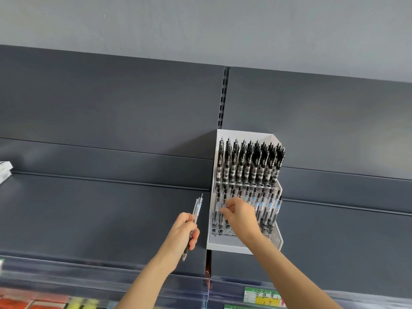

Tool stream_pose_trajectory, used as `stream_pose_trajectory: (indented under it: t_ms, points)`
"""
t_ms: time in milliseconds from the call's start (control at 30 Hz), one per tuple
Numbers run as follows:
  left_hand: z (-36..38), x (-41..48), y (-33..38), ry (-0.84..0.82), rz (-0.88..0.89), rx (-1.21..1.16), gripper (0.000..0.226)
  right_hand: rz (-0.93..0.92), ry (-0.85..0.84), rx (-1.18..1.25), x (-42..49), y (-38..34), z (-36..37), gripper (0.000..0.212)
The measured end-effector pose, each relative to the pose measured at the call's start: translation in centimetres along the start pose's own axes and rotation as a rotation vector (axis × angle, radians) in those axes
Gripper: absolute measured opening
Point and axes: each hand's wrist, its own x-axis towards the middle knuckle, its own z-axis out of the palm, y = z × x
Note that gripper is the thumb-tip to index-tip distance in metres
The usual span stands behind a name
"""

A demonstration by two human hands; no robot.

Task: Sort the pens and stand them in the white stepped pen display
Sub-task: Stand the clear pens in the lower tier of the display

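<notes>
The white stepped pen display (225,243) stands on a dark grey shelf against the back panel. Its upper step is packed with black pens (252,161). On the lower step stand several clear pens with blue labels (270,208). My right hand (239,214) reaches into the left part of the lower step and pinches a clear pen there with curled fingers. To the left of the display, my left hand (184,234) grips a small bunch of clear pens (197,210), tips pointing up.
The dark grey shelf (100,219) stretches left of the display. White boxes (5,170) sit at its far left edge. A clear shelf rail with a green and yellow price tag (263,296) runs along the front. Coloured goods lie below at the bottom left.
</notes>
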Motion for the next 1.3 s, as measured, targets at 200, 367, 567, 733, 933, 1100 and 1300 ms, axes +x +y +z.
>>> stream_pose_trajectory:
  t_ms: [200, 367, 567, 733, 933, 1100, 1300]
  points:
    - [0.2, 0.1, 0.1, 0.057, 0.042, -0.042, 0.013, 0.025, 0.004, -0.017, 0.2, 0.0, -0.2, 0.021]
    - [0.6, 0.2, 0.2, 0.07, 0.068, -0.073, 0.016, 0.031, 0.023, 0.031, -0.6, 0.3, -0.9, 0.024]
    - [1.6, 0.0, 0.9, 0.016, 0.131, -0.017, 0.022, -0.008, 0.074, 0.113, -2.1, 0.9, -1.9, 0.015]
    - [3.3, -0.1, 1.5, -0.034, 0.141, -0.025, 0.025, -0.055, 0.01, 0.208, -2.3, 0.0, -2.2, 0.012]
    - [4.6, 0.6, 0.6, 0.004, 0.222, 0.264, 0.022, -0.007, 0.0, 0.163, -2.4, 0.2, -3.3, 0.025]
    - [3.6, 1.6, -1.3, 0.069, 0.447, 0.802, 0.033, 0.023, 0.172, 0.11, -1.6, 0.2, -6.1, 0.016]
    - [3.8, 2.4, -2.1, 0.047, 0.467, 0.967, 0.032, -0.025, 0.128, 0.06, -0.5, 0.0, -4.9, 0.009]
